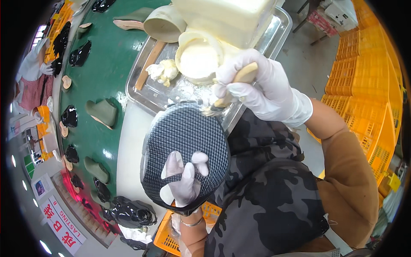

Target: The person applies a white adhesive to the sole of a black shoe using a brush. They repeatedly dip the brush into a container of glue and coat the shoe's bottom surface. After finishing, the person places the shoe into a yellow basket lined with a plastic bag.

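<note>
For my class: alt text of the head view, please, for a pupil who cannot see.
A white-gloved right hand holds a wooden-handled brush at the rim of a dark-grey woven oval piece, which the white-gloved left hand holds, fingers showing through it. Beyond, a rectangular metal tray bears a round cream cup with white contents.

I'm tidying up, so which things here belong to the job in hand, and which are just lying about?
In use, it seems:
brush, in the right hand
woven piece, held by the left hand
cup of white substance
metal tray

Apparently just lying about:
green shoe forms
glossy black pieces
yellow crates
</note>
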A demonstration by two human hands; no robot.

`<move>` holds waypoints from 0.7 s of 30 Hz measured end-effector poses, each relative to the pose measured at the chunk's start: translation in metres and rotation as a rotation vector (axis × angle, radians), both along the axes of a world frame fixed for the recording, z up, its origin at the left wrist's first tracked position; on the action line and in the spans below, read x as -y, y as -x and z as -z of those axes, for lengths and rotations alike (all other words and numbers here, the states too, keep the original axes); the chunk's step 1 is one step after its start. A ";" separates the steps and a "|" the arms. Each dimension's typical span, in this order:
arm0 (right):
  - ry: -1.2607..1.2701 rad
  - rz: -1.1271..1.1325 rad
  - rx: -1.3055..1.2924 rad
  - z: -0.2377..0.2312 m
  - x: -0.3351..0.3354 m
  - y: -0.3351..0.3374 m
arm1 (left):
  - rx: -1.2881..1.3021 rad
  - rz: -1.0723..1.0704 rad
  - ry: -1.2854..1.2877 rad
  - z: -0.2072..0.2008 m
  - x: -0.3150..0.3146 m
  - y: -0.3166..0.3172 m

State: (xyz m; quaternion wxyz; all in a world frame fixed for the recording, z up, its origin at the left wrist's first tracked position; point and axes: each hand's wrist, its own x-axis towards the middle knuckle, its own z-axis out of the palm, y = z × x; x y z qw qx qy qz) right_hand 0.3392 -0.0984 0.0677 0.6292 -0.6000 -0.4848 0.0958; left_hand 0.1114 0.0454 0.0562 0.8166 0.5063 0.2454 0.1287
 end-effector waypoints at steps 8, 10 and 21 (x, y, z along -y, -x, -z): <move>-0.465 0.070 -0.054 -0.019 -0.048 0.001 | 0.127 0.006 0.208 -0.002 0.010 -0.003; -0.468 0.099 -0.005 -0.019 -0.059 -0.001 | 0.061 0.042 0.178 -0.008 0.010 -0.003; -0.150 0.071 -0.147 0.004 -0.009 0.009 | 0.255 -0.164 0.063 0.012 0.010 -0.004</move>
